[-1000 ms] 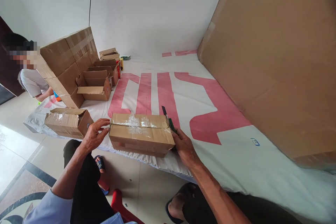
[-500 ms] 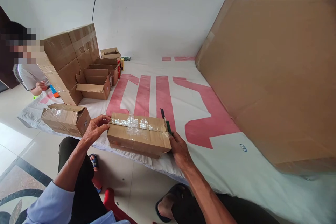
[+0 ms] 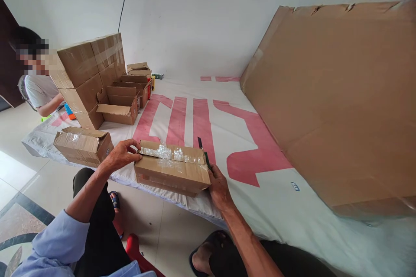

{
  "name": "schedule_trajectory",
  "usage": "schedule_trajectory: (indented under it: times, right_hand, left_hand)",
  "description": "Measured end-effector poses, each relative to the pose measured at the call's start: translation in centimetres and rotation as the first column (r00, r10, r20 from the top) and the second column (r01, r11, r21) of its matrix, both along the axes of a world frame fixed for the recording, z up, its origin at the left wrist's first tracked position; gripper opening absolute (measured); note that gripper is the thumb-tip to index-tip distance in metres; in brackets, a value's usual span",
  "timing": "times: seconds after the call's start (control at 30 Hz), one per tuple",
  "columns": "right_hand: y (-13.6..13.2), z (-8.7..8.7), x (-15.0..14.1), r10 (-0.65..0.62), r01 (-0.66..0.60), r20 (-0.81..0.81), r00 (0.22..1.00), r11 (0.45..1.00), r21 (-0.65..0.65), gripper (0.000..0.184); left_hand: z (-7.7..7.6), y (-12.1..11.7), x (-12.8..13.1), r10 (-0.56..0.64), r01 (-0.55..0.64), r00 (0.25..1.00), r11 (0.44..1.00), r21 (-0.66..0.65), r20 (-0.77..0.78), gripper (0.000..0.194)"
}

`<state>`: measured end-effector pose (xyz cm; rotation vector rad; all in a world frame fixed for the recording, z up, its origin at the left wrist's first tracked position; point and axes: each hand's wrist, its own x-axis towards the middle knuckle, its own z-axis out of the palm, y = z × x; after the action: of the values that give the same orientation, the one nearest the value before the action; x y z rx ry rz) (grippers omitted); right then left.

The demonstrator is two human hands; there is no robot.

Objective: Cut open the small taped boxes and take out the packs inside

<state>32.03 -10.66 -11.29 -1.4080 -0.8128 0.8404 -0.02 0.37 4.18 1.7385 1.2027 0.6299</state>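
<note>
**Both hands on the taped carton, lower centre of the frame!**

Here's the white cloth point(image 3: 276, 201) with red markings, spreading across the middle and lower right, and a huge cardboard panel point(image 3: 341, 108) fills the right side. Over at upper left stands the box stack point(image 3: 84, 73), a person point(image 3: 42, 91) just beside it at the left edge. Open boxes point(image 3: 118, 110) line up right of the stack; a closed box point(image 3: 82, 146) lies below it.

Now the taped carton point(image 3: 173, 175), lying on the cloth between the hands, clear tape shining along its top. The left hand point(image 3: 120, 156) has thumb and forefinger slightly parted, touching its left end. The right hand point(image 3: 221, 188) is at the right end, fingers curled, partly hidden, around a slim dark-and-green tool point(image 3: 207, 158), which pokes up beside the carton.
</note>
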Motion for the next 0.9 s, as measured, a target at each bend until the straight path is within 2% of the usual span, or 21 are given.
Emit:
schedule_trajectory:
  times: [0.13,0.23,0.33,0.4,0.5,0.63,0.8,0.9]
  right_hand:
    - [-0.1,0.4,-0.2,-0.015,0.015,-0.013,1.0,1.0,0.009,0.055]
    - [0.0,0.8,-0.4,-0.047,0.048,-0.036,0.998,0.999,0.024,0.057]
    - [0.0,1.5,-0.7,-0.053,0.065,-0.136,0.989,0.995,0.08,0.062]
    - [0.0,2.1,-0.9,0.016,0.015,-0.209,0.978,0.989,0.145,0.063]
    - [-0.4,3.4,-1.1,0.081,-0.044,-0.173,0.982,0.977,0.209,0.059]
    - [-0.9,5.2,-1.3,0.071,-0.053,-0.097,0.993,0.983,0.178,0.049]
    - [-0.3,6.6,-1.4,0.113,-0.09,-0.117,0.987,0.979,0.184,0.046]
    - [0.0,6.6,-1.4,0.129,-0.096,-0.153,0.98,0.974,0.204,0.045]
  left_hand:
    - [0.7,-0.4,-0.3,-0.093,0.093,0.996,0.995,0.028,-0.006,0.027]
    - [1.1,-0.6,-0.3,-0.103,0.104,0.995,0.986,0.131,-0.014,0.02]
    - [1.7,-0.3,-0.3,-0.09,0.115,0.987,0.973,0.198,-0.132,0.018]
    - [2.3,0.1,-0.2,-0.102,0.147,0.969,0.97,0.193,-0.226,0.019]
    - [3.0,0.7,0.1,-0.103,0.19,0.937,0.952,0.239,-0.334,0.016]
    - [3.1,0.7,0.5,-0.065,0.244,0.904,0.89,0.385,-0.422,0.001]
    - [1.9,0.6,0.7,0.037,0.2,0.93,0.782,0.59,-0.365,0.027]
    - [1.5,0.7,0.9,0.027,0.182,0.953,0.747,0.64,-0.302,0.034]
